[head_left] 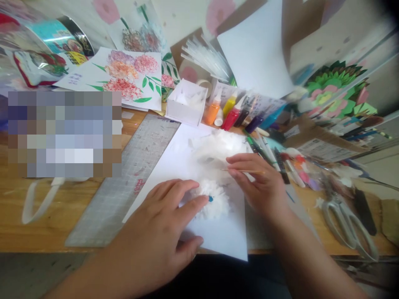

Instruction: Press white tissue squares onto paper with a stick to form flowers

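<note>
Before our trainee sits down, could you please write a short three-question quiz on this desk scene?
1. True or false: the right hand holds a thin stick.

2. Multiple choice: what colour is the spot at the left hand's index fingertip, by the white fluffy piece?
A) Red
B) Blue
C) Yellow

3. Fill in: the grey-handled ____ lie on the wooden table, towards the right side of the picture.

Key: 1. True. 2. B. 3. Scissors.
</note>
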{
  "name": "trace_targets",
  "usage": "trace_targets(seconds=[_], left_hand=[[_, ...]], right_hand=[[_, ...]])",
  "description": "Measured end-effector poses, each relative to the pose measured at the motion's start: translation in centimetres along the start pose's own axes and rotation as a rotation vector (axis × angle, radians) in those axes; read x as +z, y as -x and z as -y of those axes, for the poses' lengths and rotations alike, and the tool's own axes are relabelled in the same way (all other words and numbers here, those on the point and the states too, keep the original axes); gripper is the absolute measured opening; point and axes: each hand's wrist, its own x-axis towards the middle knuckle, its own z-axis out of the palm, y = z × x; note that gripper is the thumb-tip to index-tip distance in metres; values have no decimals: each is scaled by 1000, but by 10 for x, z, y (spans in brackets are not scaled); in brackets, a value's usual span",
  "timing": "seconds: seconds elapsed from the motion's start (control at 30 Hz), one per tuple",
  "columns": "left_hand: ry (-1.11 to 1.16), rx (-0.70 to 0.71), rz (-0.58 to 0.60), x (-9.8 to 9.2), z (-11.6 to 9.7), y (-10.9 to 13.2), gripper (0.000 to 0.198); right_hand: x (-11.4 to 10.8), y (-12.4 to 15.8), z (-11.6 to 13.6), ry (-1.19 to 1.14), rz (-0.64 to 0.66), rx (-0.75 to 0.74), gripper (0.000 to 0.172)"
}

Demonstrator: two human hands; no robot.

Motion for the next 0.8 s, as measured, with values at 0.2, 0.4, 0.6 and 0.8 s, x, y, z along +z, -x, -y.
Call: trace_targets(seconds=[0.2, 0.4, 0.6, 0.8], left_hand=[[16, 7, -16, 0, 1, 0, 52], [-19, 12, -17, 2, 3, -1, 51], [-20, 6, -7, 0, 2, 0, 50], [-9, 13, -15, -3, -1, -1, 41]], right_hand=[[-11, -1, 2, -116, -192, 175, 9], [-25, -1, 5, -716, -364, 593, 11], [-16, 8, 27, -814, -186, 657, 9], [-4, 15, 41, -615, 24, 594, 8]])
